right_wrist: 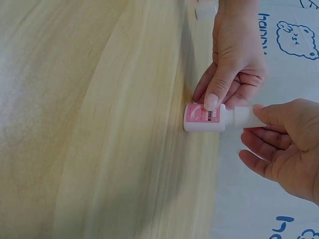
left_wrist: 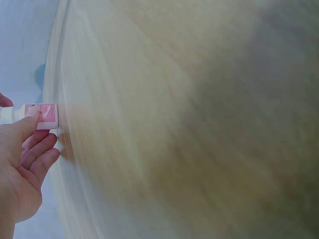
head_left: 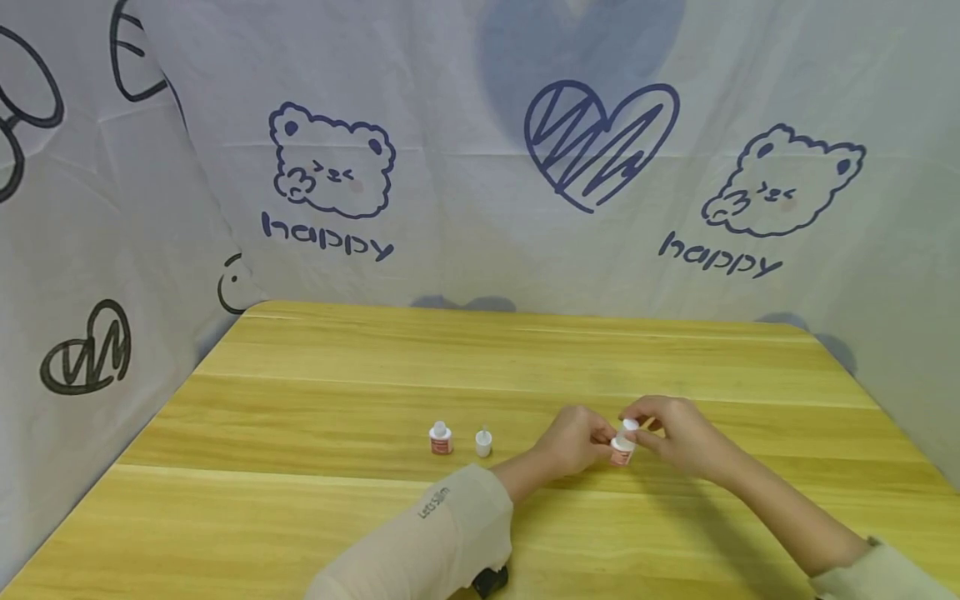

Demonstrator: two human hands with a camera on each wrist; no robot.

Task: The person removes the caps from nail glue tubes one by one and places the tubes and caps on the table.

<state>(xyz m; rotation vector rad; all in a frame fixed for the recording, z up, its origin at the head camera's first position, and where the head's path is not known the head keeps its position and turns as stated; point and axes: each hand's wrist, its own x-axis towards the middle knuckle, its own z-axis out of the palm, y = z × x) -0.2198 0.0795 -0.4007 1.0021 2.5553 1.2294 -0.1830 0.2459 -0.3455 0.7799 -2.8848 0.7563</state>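
Note:
A small white bottle with a pink label (right_wrist: 202, 113) stands on the table in the right part of the head view. My left hand (head_left: 573, 440) pinches its body between thumb and fingers. The thumb and fingertips of my right hand (head_left: 678, 435) grip the white cap (right_wrist: 245, 117) at the bottle's top. The cap meets the neck; whether it is screwed tight I cannot tell. To the left stands a second small bottle (head_left: 441, 442) with a reddish label and a narrow white top. Beside it is a loose white cap (head_left: 483, 445) with a thin stem pointing up.
The wooden table (head_left: 315, 500) has a far edge against a white cloth (head_left: 457, 208) printed with bears, hearts and lettering. More printed cloth hangs on the left side. A black object (head_left: 491, 581) shows under the left sleeve.

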